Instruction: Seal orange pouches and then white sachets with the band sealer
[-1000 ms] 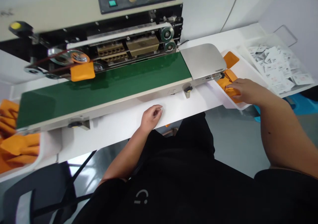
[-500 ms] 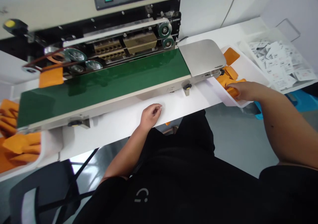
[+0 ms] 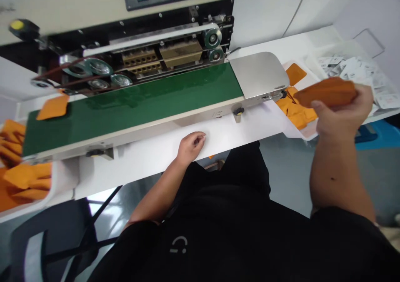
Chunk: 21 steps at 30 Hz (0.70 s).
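Item 1: orange pouch [image 3: 325, 92], qty. 1 approx. (can't tell if more are stacked). Loc.: in R hand [image 3: 343, 116], raised over the outer side of R bin [image 3: 308, 135], clear of the belt. Grip: thumb at near edge, fingers behind, narrow pinch w/ pouch between.

Handling, my est.: light, semi-stiff, prob. paper or film; smooth, so may slip a bit; creases easily, not v. fragile. Best hold: flat sides nr. one end, light pressure.

Item 2: L hand [image 3: 191, 147], loosely curled, narrow gap, nothing seen in it; resting on white tabletop [image 3: 146, 159], nr. front edge.

Item 3: green belt [image 3: 150, 103], glossy, flat; abuts brushed-steel plate [image 3: 259, 76], rounded corners.

Item 4: loose pouch [image 3: 53, 108], matte orange, tilted, on belt's L end.

Item 5: brass-toned blocks [image 3: 181, 53], angular, drilled; metal wheels [image 3: 213, 38] adj.

Item 6: L bin [image 3: 65, 177], white, prob. plastic, w/ rumpled orange pouches; R bin sim.

Item 7: white packets [image 3: 359, 74], printed, heaped, far R.
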Motion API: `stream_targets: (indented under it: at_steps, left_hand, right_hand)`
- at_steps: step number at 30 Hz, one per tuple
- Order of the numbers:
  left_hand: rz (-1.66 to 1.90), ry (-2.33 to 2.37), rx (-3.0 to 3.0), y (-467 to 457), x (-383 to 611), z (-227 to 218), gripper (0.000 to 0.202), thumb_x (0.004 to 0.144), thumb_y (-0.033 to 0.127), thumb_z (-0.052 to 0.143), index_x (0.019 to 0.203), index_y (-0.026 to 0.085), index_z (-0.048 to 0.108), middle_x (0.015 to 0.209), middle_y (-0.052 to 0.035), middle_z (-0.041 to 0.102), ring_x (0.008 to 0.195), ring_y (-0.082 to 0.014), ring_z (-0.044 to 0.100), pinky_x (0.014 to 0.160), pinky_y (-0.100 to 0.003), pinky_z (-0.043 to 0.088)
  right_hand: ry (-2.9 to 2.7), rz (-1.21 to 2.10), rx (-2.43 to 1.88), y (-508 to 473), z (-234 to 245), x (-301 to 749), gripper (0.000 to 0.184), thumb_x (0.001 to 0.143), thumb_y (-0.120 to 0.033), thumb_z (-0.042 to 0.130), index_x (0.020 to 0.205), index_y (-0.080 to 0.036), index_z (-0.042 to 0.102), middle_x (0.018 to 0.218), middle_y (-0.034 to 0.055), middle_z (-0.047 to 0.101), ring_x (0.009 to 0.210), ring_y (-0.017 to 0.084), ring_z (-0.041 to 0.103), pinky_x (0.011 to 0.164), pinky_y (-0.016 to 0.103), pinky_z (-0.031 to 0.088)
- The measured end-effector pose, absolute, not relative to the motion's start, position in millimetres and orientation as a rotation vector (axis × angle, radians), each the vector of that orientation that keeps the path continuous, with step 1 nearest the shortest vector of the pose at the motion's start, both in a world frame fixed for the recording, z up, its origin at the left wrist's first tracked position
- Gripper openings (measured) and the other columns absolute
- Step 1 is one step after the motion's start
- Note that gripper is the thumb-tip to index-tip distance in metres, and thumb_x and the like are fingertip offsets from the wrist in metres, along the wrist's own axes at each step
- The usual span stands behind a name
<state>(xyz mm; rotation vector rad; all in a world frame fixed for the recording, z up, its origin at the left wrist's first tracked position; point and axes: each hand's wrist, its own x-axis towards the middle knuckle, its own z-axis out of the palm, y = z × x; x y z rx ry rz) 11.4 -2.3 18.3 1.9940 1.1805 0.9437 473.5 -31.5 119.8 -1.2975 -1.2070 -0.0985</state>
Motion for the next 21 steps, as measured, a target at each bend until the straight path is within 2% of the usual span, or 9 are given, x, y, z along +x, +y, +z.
stream_targets:
  at_steps: [2, 4, 7, 9, 11, 14, 18, 21]
  left_hand:
    - [0.934, 1.117, 1.973, -3, 10, 19, 0.025, 0.098, 0.040, 0.065, 0.112, 0.021, 0.073, 0.093, -0.0067, 0.077, 0.080, -0.0169, 0.071, 0.075, -0.030, 0.058]
    - [0.948, 0.999, 1.963, -5, 7, 20, 0.038, 0.094, 0.045, 0.071, 0.124, 0.021, 0.068, 0.103, -0.0094, 0.076, 0.085, -0.0187, 0.072, 0.078, -0.032, 0.059]
    - [1.045, 0.827, 1.962, -5, 6, 22, 0.079, 0.081, 0.055, 0.084, 0.146, 0.024, 0.053, 0.134, -0.0177, 0.067, 0.109, -0.0273, 0.071, 0.088, -0.039, 0.060]
    - [1.073, 0.811, 1.985, -4, 7, 21, 0.094, 0.076, 0.058, 0.087, 0.153, 0.026, 0.045, 0.146, -0.0202, 0.059, 0.126, -0.0333, 0.066, 0.103, -0.048, 0.057]
    - [1.026, 0.897, 2.050, -2, 9, 20, 0.079, 0.082, 0.051, 0.084, 0.149, 0.026, 0.050, 0.142, -0.0187, 0.063, 0.129, -0.0337, 0.064, 0.110, -0.052, 0.053]
    - [0.979, 1.008, 2.088, 1, 13, 17, 0.047, 0.093, 0.037, 0.075, 0.137, 0.024, 0.060, 0.131, -0.0151, 0.069, 0.123, -0.0298, 0.067, 0.108, -0.050, 0.055]
    - [0.951, 1.060, 2.063, 1, 14, 17, 0.045, 0.093, 0.022, 0.072, 0.136, 0.023, 0.061, 0.127, -0.0136, 0.071, 0.118, -0.0272, 0.069, 0.105, -0.046, 0.056]
    - [0.940, 1.071, 2.081, 1, 12, 17, 0.045, 0.092, 0.019, 0.073, 0.135, 0.024, 0.063, 0.126, -0.0121, 0.071, 0.117, -0.0266, 0.069, 0.105, -0.046, 0.056]
  right_hand:
    - [-1.350, 0.061, -1.075, -41, 112, 414, 0.055, 0.071, -0.028, 0.095, 0.120, -0.022, 0.071, 0.116, 0.0105, 0.075, 0.105, 0.024, 0.075, 0.089, 0.041, 0.061]
    - [-1.558, 0.386, -1.045, -47, 99, 351, 0.030, 0.088, -0.022, 0.080, 0.116, -0.023, 0.070, 0.115, 0.0097, 0.074, 0.103, 0.025, 0.075, 0.088, 0.045, 0.063]
    - [-1.769, 0.535, -1.093, -41, 66, 275, 0.027, 0.093, -0.020, 0.072, 0.119, -0.026, 0.069, 0.115, 0.0069, 0.074, 0.108, 0.025, 0.073, 0.096, 0.046, 0.062]
    - [-1.881, 0.587, -1.091, -29, 43, 246, 0.037, 0.094, -0.020, 0.070, 0.130, -0.028, 0.067, 0.121, 0.0063, 0.073, 0.112, 0.025, 0.071, 0.100, 0.047, 0.060]
    - [-1.944, 0.631, -1.112, -17, 24, 231, 0.056, 0.091, -0.018, 0.068, 0.145, -0.029, 0.059, 0.131, 0.0074, 0.069, 0.120, 0.027, 0.068, 0.106, 0.049, 0.057]
    - [-1.908, 0.637, -1.194, -8, 10, 225, 0.077, 0.085, -0.013, 0.068, 0.158, -0.028, 0.047, 0.137, 0.0083, 0.067, 0.127, 0.029, 0.065, 0.114, 0.052, 0.052]
    - [-1.825, 0.618, -1.273, -10, 7, 226, 0.076, 0.083, -0.015, 0.072, 0.154, -0.028, 0.050, 0.138, 0.0075, 0.067, 0.127, 0.029, 0.065, 0.111, 0.051, 0.054]
    - [-1.836, 0.551, -1.287, -10, 6, 225, 0.069, 0.081, -0.015, 0.074, 0.146, -0.027, 0.058, 0.143, 0.0074, 0.064, 0.134, 0.032, 0.061, 0.116, 0.054, 0.051]
